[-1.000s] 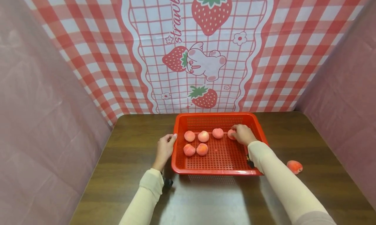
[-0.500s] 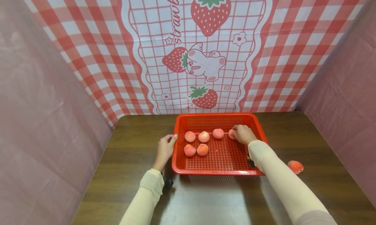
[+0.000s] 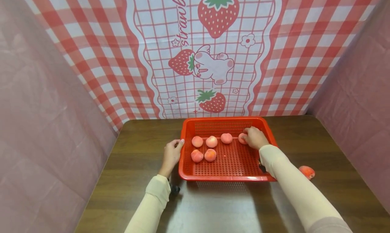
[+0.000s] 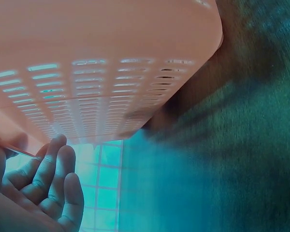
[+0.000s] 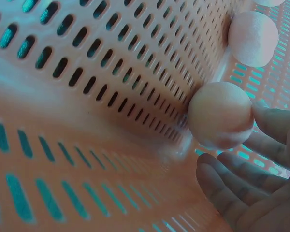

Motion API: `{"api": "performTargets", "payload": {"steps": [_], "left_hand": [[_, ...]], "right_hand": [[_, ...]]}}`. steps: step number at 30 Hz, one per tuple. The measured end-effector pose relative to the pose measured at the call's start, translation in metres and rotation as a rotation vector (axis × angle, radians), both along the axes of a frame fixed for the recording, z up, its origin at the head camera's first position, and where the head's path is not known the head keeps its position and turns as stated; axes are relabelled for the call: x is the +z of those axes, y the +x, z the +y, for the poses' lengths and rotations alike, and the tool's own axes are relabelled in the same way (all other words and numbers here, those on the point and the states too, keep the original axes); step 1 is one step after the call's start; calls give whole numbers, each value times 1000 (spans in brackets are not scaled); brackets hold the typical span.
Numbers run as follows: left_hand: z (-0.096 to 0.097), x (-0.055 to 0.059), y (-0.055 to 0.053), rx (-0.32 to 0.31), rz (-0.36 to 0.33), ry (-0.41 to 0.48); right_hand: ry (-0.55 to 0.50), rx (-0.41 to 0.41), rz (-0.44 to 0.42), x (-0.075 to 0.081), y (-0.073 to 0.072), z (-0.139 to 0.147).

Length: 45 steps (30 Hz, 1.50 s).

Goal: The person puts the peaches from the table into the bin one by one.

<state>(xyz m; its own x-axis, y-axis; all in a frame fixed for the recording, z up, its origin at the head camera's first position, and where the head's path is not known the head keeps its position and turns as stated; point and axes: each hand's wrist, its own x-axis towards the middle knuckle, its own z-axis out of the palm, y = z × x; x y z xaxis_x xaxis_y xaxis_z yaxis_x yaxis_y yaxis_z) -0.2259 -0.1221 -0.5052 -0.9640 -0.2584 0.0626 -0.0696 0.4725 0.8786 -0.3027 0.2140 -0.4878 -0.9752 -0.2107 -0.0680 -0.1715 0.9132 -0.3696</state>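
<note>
A red perforated plastic basket [image 3: 225, 178] stands on the wooden table. My left hand [image 3: 172, 155] holds its left rim, the thumb at the rim and the fingers loosely bent outside the wall, as the left wrist view shows. Inside, my right hand [image 3: 256, 137] is at a peach [image 5: 221, 115] near the back right corner. Its thumb touches that peach's side, while the other fingers are spread loosely beside and below it. A back-row peach [image 3: 226, 138] lies to the left. More peaches, including a front-row peach [image 3: 210, 155], sit in the left half of the basket.
One more peach [image 3: 306, 172] lies on the table [image 3: 128, 195] to the right of the basket, beside the right sleeve. Behind the table hangs a checked strawberry cloth [image 3: 210, 67]. Pink curtains [image 3: 36, 124] close off both sides.
My right hand and the peach beside it have shifted slightly to the right, and a bit more of that peach shows. My left hand stays at the rim.
</note>
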Motion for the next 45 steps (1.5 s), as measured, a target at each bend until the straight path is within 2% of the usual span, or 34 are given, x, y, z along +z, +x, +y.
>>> {"api": "performTargets", "payload": {"steps": [6, 17, 23, 29, 37, 45], "left_hand": [[-1, 1, 2, -3, 19, -6], [-1, 0, 1, -1, 16, -8], [0, 0, 1, -2, 12, -3], [0, -1, 0, -9, -1, 1], [1, -1, 2, -5, 11, 2], [1, 2, 2, -3, -9, 12]], "right_hand": [[-2, 24, 43, 4, 1, 1], [-11, 37, 21, 15, 3, 0], [-75, 10, -6, 17, 2, 3], [-76, 7, -35, 22, 4, 3], [-69, 24, -7, 25, 6, 3], [-78, 36, 42, 25, 3, 6]]}}
